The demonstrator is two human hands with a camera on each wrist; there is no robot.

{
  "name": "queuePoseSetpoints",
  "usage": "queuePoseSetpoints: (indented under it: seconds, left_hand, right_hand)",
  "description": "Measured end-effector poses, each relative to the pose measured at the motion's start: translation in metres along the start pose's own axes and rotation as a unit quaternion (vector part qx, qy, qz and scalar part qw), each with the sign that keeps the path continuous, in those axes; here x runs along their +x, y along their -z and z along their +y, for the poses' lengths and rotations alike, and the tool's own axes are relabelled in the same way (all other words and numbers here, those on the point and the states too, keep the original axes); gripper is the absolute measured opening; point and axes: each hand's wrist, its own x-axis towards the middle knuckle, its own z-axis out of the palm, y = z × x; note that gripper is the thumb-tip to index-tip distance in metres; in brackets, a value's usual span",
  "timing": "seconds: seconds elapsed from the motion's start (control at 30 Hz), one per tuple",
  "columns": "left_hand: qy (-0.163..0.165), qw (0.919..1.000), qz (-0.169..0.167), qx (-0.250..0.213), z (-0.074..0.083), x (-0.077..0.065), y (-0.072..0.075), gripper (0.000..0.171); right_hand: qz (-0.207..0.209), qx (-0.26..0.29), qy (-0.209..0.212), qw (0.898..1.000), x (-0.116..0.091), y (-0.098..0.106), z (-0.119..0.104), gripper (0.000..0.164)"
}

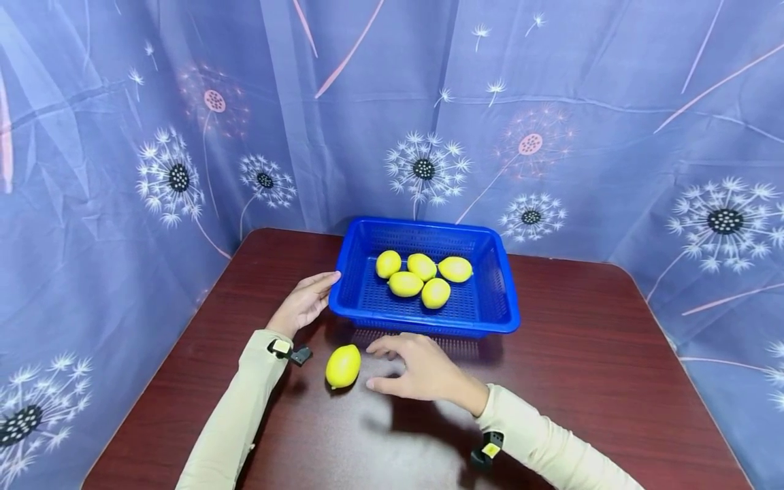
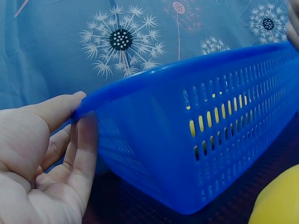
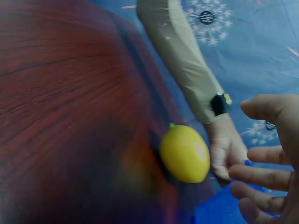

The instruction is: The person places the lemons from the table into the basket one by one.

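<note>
A blue plastic basket (image 1: 422,322) with slotted sides stands on the table, several yellow lemons (image 1: 406,284) lying inside it. My left hand (image 1: 304,299) holds the basket's left rim, thumb on top and fingers below, as the left wrist view shows close up. One more lemon (image 1: 343,366) lies on the table in front of the basket. Just right of that lemon, apart from it, my right hand (image 1: 416,367) hovers with thumb and fingers spread and nothing between them. In the right wrist view the same lemon (image 3: 185,154) sits beyond the fingertips.
The dark red wooden table (image 1: 588,354) has rounded far corners. A blue curtain (image 1: 367,136) with dandelion prints hangs behind and along both sides. Each sleeve carries a small black wrist device, one on the left cuff (image 1: 260,347).
</note>
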Motion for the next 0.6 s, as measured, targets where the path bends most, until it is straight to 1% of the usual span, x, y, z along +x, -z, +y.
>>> queuePoseSetpoints:
  seconds: [0.07, 0.17, 0.37, 0.43, 0.6]
  left_hand:
    - [0.001, 1.0, 0.003, 0.001, 0.0, 0.001, 0.0, 0.013]
    - [0.001, 1.0, 0.004, 0.008, -0.001, 0.001, -0.001, 0.011]
    - [0.0, 1.0, 0.002, 0.009, 0.0, 0.001, -0.001, 0.01]
    - [0.0, 1.0, 0.0, 0.006, 0.0, 0.0, -0.001, 0.011]
    - [0.001, 1.0, -0.003, 0.002, -0.001, 0.0, 0.001, 0.01]
  right_hand:
    - [-0.01, -0.007, -0.016, 1.0, 0.001, -0.008, -0.001, 0.051]
    - [-0.013, -0.015, -0.032, 0.999, 0.004, -0.019, -0.002, 0.057]
    - [0.01, -0.057, -0.035, 0.998, 0.014, -0.04, 0.001, 0.066]
    - [0.011, -0.069, -0.041, 0.997, 0.018, -0.045, 0.0, 0.069]
    - [-0.009, -0.106, -0.066, 0.992, 0.027, -0.056, -0.003, 0.08]
